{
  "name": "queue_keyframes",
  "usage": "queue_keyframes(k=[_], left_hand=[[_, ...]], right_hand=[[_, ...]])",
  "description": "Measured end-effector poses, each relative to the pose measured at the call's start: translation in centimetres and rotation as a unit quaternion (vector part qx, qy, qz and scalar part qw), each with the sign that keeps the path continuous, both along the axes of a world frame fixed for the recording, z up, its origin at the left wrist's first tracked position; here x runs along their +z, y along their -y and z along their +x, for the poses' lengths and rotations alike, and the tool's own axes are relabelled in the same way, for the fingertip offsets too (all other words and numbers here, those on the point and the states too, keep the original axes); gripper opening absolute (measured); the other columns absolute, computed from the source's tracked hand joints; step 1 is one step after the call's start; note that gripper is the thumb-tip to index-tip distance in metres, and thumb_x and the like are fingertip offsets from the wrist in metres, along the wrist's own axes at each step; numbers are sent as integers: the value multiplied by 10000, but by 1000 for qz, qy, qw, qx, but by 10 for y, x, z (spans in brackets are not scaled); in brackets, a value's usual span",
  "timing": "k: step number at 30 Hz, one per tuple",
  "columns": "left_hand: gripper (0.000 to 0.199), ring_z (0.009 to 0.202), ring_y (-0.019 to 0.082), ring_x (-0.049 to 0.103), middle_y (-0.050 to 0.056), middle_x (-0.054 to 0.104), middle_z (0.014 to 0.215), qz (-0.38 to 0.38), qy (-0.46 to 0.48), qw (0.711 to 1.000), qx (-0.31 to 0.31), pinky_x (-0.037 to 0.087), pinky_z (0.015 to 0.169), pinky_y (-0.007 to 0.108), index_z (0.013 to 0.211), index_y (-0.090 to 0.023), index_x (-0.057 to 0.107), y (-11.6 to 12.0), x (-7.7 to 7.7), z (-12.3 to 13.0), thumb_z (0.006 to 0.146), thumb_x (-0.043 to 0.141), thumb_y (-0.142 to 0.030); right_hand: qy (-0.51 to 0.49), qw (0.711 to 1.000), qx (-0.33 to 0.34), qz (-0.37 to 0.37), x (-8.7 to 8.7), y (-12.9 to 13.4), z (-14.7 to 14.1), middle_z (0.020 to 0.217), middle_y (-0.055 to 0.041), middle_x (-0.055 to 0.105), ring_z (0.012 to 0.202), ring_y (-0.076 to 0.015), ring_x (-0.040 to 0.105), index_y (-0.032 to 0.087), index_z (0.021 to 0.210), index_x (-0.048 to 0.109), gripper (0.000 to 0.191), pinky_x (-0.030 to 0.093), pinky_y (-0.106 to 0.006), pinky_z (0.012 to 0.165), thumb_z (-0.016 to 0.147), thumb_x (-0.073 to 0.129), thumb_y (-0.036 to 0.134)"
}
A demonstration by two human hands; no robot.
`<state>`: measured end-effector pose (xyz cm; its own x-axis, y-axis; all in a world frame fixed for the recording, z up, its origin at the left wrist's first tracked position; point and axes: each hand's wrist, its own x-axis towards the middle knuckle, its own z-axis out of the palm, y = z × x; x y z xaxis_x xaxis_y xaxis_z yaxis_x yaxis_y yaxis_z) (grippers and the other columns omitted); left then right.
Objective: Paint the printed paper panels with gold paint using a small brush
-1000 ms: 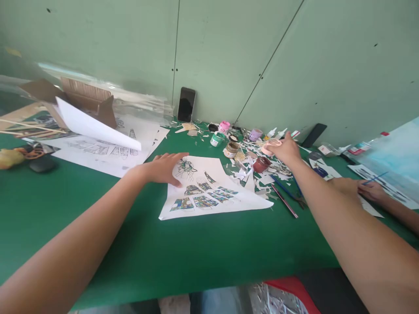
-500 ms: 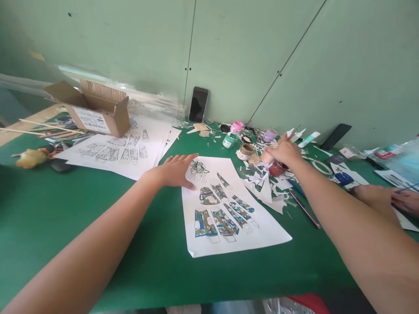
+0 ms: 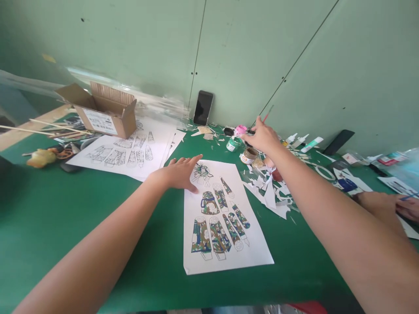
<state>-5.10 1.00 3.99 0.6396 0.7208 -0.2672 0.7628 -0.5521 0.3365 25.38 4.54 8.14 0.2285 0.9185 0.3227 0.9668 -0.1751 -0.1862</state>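
Observation:
My left hand lies with spread fingers at the upper left edge of a printed sheet. Its cut-out shapes are partly coloured in blue, green and brown camouflage. Over the paint jars, my right hand is closed on a thin paintbrush, whose reddish handle points up and away. Just left of those fingers are a pink paint jar and a green paint jar. Below the hand stands an open brown paint jar. A dark red jar is partly hidden by my right forearm.
White paper scraps lie right of the sheet. A phone leans on the wall. At the left are a cardboard box and uncoloured printed sheets. Another person's hands work at the right edge.
My right hand has moved left and up from above the dark red jar to near the pink jar, with the brush in it. My left hand stays on the sheet, which has turned slightly.

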Motion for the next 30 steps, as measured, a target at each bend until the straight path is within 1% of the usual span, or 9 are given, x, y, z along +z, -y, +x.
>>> queue_keyframes(k=[4,8,12,16,18,20,24,27,30], left_hand=[[1202,1547,393,136,134,190,1665,-3,-6,1000,-7,148,1235,610,1606,-255,-11,1,2,1,698,755,-442],[1249,1536,435,134,142,234,1650,6,-28,999,-29,182,1213,640,1606,-278,77,4,4,2,615,821,-430],[1206,1492,464,245,156,392,1568,23,-20,999,-34,246,1181,653,1588,-278,207,6,6,3,576,850,-403],[981,1384,440,427,171,558,1399,66,87,994,-10,330,1121,658,1548,-241,301,2,1,6,711,770,-443],[869,1355,371,471,168,536,1402,99,148,984,6,383,1111,588,1554,-222,254,1,-5,10,815,677,-398],[896,1298,313,523,160,490,1434,113,233,966,1,456,1073,490,1549,-214,229,1,-13,16,801,702,-357],[816,1094,249,630,137,503,1431,100,369,924,11,547,924,402,1486,-216,322,2,-28,27,792,718,-378],[596,1011,204,645,110,575,1348,118,406,905,48,550,863,358,1367,-194,442,1,-30,30,830,650,-351],[517,1050,208,637,85,597,1305,141,359,921,49,538,854,342,1275,-205,466,3,-25,32,795,627,-307]], right_hand=[[-55,995,-75,-29,-2,16,6,1388,-232,616,1334,-342,553,-18,1560,149,1045,468,-453,1066,818,618,550],[-69,991,-96,-67,-21,29,3,1455,-273,540,1323,-357,563,-21,1559,152,1133,471,-429,1061,749,708,545],[-76,985,-123,-89,-39,33,-8,1364,-318,592,1259,-412,597,-52,1537,205,1083,490,-477,1014,702,760,357],[-92,984,-142,-54,-33,41,-25,1428,-314,535,1276,-433,576,-20,1552,185,1054,473,-526,1031,700,724,287],[-106,987,-117,-19,-26,48,-41,1535,-261,440,1364,-387,510,30,1576,137,1050,444,-493,1092,748,694,355],[-136,989,-57,-1,-23,57,-62,1449,-163,562,1299,-294,579,95,1592,126,1074,474,-395,1080,755,698,451],[-255,961,107,19,-25,71,-104,1250,-137,663,1097,-289,654,104,1590,171,1115,520,-449,984,693,751,428],[-290,946,145,17,-26,77,-117,1242,-114,661,1060,-274,646,135,1595,167,1106,516,-465,985,698,752,408],[-292,943,158,2,-24,83,-116,1254,-106,660,1080,-266,630,147,1602,142,1126,501,-455,1010,688,768,354]])
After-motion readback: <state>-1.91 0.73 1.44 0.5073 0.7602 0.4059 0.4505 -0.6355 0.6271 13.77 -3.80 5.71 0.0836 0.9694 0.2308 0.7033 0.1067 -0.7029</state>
